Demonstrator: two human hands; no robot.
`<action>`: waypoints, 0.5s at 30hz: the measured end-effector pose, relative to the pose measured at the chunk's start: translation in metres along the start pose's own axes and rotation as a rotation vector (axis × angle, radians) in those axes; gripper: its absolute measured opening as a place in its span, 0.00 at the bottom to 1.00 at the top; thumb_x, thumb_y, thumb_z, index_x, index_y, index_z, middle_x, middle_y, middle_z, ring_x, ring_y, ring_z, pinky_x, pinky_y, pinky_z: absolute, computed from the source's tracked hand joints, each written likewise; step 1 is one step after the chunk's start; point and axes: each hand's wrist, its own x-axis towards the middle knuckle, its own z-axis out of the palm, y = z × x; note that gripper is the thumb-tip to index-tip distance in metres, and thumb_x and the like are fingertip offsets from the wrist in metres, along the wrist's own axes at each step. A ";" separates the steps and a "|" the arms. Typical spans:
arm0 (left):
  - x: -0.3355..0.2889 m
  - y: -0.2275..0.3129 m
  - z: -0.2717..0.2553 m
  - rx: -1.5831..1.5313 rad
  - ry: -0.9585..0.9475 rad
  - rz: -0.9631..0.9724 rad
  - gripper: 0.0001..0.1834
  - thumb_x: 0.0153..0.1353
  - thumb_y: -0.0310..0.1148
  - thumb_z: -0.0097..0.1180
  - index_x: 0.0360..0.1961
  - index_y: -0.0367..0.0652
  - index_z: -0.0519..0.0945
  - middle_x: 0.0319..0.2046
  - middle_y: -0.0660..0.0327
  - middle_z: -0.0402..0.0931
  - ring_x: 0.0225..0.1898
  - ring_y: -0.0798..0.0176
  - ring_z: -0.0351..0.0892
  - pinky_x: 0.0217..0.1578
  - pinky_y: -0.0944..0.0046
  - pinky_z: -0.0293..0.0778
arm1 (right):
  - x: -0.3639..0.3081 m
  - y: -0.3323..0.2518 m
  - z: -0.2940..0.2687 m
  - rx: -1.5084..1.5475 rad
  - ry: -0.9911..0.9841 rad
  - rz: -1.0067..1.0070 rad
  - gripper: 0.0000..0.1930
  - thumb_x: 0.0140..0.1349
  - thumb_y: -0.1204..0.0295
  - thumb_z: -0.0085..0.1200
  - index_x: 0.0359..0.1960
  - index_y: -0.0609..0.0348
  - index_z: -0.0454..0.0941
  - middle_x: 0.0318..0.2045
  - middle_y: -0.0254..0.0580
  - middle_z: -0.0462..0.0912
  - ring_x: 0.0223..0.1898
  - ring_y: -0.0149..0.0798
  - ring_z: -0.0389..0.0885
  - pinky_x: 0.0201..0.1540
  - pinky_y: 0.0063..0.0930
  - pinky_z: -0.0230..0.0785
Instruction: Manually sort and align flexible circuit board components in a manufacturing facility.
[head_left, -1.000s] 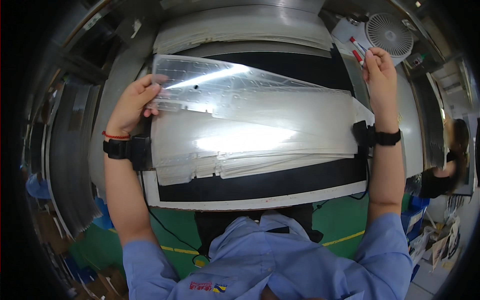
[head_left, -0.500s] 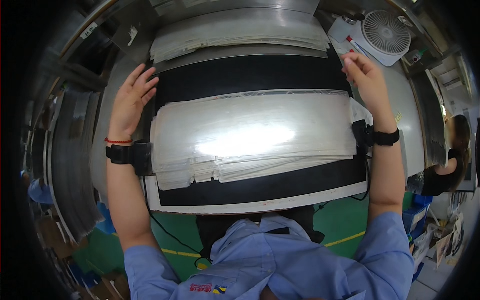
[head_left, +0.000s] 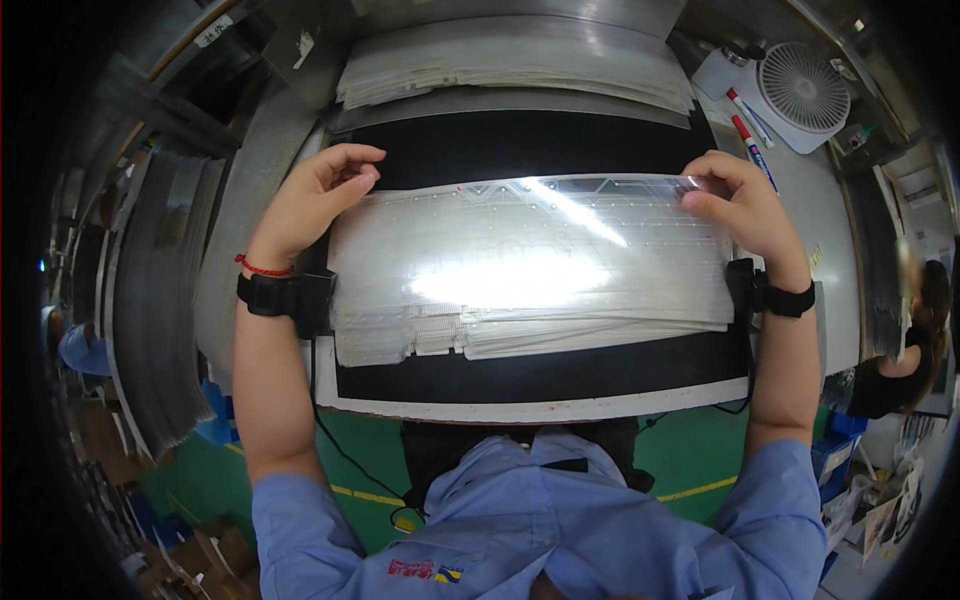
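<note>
The right hand (head_left: 735, 200) was drawn nearly closed, with thumb and fingers pinching the upper right corner of a clear sheet (head_left: 575, 208). The left hand (head_left: 325, 195) was half curled, thumb close below the fingers, at the sheet's upper left end; whether it had hold of the edge could not be determined.

The clear sheet, marked with fine lines and small dots, lay over a stack of similar sheets (head_left: 440, 330), its far edge running between the two hands. Glare covered the middle of both. The stack's near edges were uneven and stepped, especially toward the left.

A black mat (head_left: 530, 140) lay beneath the stack and showed on its near and far sides. A pale table edge (head_left: 560, 410) ran along the near side of the mat. Beyond the mat was a second stack (head_left: 510, 65), also with ragged near edges.

At the far right stood a white fan (head_left: 805, 88), with red-capped markers (head_left: 752, 150) lying near it and a bottle (head_left: 718, 75) just beside it. Further right, another person (head_left: 915, 350) was partly visible.
</note>
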 end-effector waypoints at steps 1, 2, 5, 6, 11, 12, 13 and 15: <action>-0.002 0.002 0.002 0.039 0.015 0.031 0.19 0.63 0.27 0.58 0.56 0.39 0.78 0.42 0.65 0.78 0.44 0.72 0.75 0.49 0.71 0.71 | 0.000 -0.001 0.002 0.051 0.011 0.002 0.10 0.57 0.75 0.65 0.39 0.63 0.81 0.34 0.33 0.77 0.37 0.28 0.76 0.42 0.21 0.69; -0.004 0.005 0.004 0.078 0.030 0.062 0.19 0.62 0.28 0.59 0.55 0.39 0.79 0.43 0.63 0.80 0.45 0.70 0.77 0.50 0.69 0.72 | 0.000 -0.002 0.004 0.070 0.039 -0.027 0.10 0.57 0.75 0.65 0.39 0.63 0.81 0.34 0.33 0.77 0.37 0.27 0.76 0.42 0.21 0.69; -0.009 0.027 0.007 0.263 -0.058 0.190 0.19 0.63 0.28 0.57 0.55 0.37 0.78 0.48 0.61 0.79 0.50 0.67 0.76 0.55 0.66 0.69 | -0.001 -0.004 0.009 0.115 0.104 -0.095 0.11 0.57 0.75 0.65 0.41 0.63 0.81 0.34 0.33 0.78 0.38 0.27 0.76 0.42 0.20 0.69; -0.010 0.031 0.009 0.253 -0.080 0.198 0.19 0.63 0.28 0.57 0.55 0.36 0.78 0.48 0.60 0.79 0.50 0.66 0.76 0.55 0.65 0.69 | -0.001 -0.007 0.010 0.123 0.108 -0.113 0.11 0.58 0.75 0.65 0.41 0.63 0.82 0.34 0.33 0.78 0.38 0.27 0.77 0.42 0.19 0.69; -0.011 0.041 0.027 0.253 -0.139 0.204 0.16 0.63 0.30 0.57 0.51 0.35 0.80 0.42 0.60 0.79 0.45 0.66 0.76 0.50 0.65 0.71 | -0.002 -0.018 0.015 -0.004 0.152 -0.174 0.13 0.57 0.74 0.66 0.43 0.63 0.82 0.33 0.33 0.78 0.35 0.26 0.77 0.39 0.18 0.69; -0.011 0.043 0.029 0.258 -0.153 0.188 0.15 0.63 0.30 0.57 0.49 0.34 0.81 0.40 0.60 0.79 0.44 0.67 0.76 0.48 0.65 0.71 | -0.003 -0.020 0.016 -0.039 0.158 -0.177 0.13 0.56 0.74 0.66 0.42 0.63 0.82 0.33 0.34 0.78 0.34 0.26 0.77 0.38 0.18 0.68; -0.010 0.043 0.031 0.248 -0.134 0.159 0.14 0.63 0.30 0.57 0.47 0.34 0.81 0.39 0.61 0.79 0.42 0.68 0.76 0.46 0.66 0.71 | -0.003 -0.022 0.016 -0.073 0.164 -0.179 0.13 0.56 0.74 0.67 0.42 0.63 0.82 0.32 0.34 0.78 0.34 0.26 0.76 0.37 0.18 0.68; -0.008 0.042 0.034 0.228 -0.095 0.101 0.11 0.62 0.31 0.58 0.42 0.34 0.81 0.35 0.63 0.78 0.38 0.69 0.75 0.43 0.68 0.71 | -0.003 -0.023 0.016 -0.132 0.178 -0.203 0.13 0.55 0.74 0.67 0.42 0.63 0.83 0.31 0.34 0.77 0.32 0.26 0.76 0.35 0.18 0.68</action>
